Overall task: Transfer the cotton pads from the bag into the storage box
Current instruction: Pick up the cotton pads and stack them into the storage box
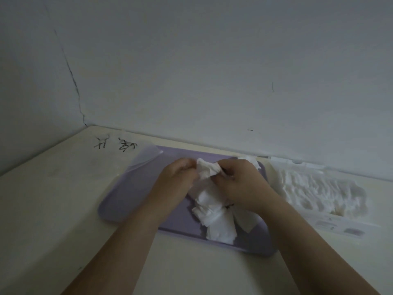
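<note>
Purple storage box (251, 241) on table (53, 199), long axis roughly left-right, translucent lid (144, 160) over its left end. Left hand (176, 177) and right hand (240, 184), fingers curled, pinch one bunch of cotton pads (207, 170) above the box. Clear bag (323, 194) just right of the box, long axis far-left to near-right, pads inside.

Dim, greyish, even light casts only faint soft shadows beside the forearms, the whole view is soft, with the left hand (176, 174), right hand (241, 185) and cotton pads (207, 170) blurred, and the table (53, 199) edge bows at the frame's sides.
</note>
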